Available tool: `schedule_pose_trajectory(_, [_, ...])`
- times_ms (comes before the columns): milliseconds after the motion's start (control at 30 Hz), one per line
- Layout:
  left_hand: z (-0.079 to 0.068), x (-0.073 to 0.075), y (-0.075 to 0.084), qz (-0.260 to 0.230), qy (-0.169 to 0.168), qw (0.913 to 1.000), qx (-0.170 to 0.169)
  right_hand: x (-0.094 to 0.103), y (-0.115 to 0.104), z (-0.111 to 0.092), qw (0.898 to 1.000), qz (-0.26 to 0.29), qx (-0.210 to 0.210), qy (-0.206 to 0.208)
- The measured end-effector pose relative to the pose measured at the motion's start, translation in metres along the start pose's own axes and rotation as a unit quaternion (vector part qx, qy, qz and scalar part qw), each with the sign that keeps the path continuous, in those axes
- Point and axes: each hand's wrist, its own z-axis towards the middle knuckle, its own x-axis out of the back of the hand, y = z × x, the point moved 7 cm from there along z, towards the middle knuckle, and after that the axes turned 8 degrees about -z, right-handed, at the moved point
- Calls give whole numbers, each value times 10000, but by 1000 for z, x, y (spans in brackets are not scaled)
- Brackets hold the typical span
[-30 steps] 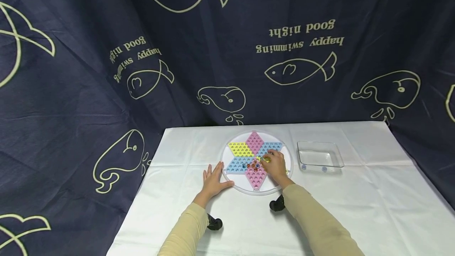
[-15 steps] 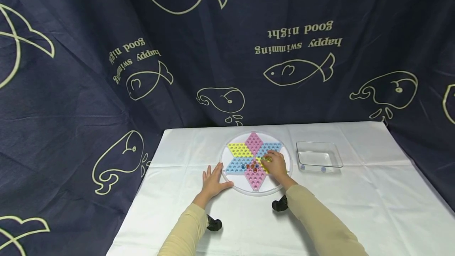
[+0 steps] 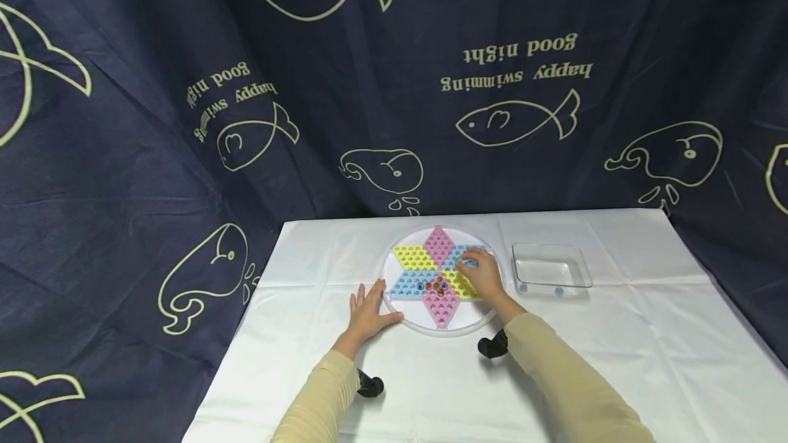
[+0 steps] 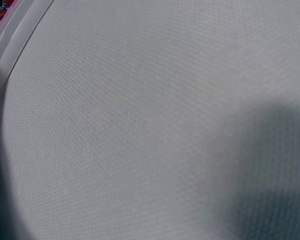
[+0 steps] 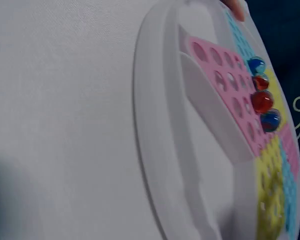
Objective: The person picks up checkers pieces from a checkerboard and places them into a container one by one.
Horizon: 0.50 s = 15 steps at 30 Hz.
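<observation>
A round white Chinese checkers board (image 3: 409, 323) with a pink, blue and yellow star lies on the table. My left hand (image 3: 367, 316) rests at its left rim, fingers spread and fairly straight. Over the blue point at the right is my right hand (image 3: 486, 279), its thumb and fingers bent toward the holes; I cannot tell whether a marble is between them. Near the star's centre sit several marbles; the right wrist view shows a red marble (image 5: 262, 102) beside a blue marble (image 5: 271, 120). Only a corner of the board (image 4: 20, 37) enters the left wrist view.
Right of the board stands a clear plastic box (image 3: 548, 271) with two bluish round spots low on its front side. White cloth (image 3: 425, 388) covers the table. A dark blue curtain (image 3: 369, 115) with fish drawings hangs behind. Black devices hang under both wrists.
My right hand has moved from over the yellow section, away from me and slightly right, to the blue section, uncovering the yellow holes. My left hand stays at the rim.
</observation>
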Motion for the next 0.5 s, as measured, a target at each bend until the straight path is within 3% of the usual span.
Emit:
schedule_pose_trajectory(233, [1,1,1,-2,-17,10000,29,20,-2,3,10000,-12,18,-29])
schedule_pose_trajectory(500, [0,1,3,54,-50,10000,64,47,9,8,9994,-255,78,238])
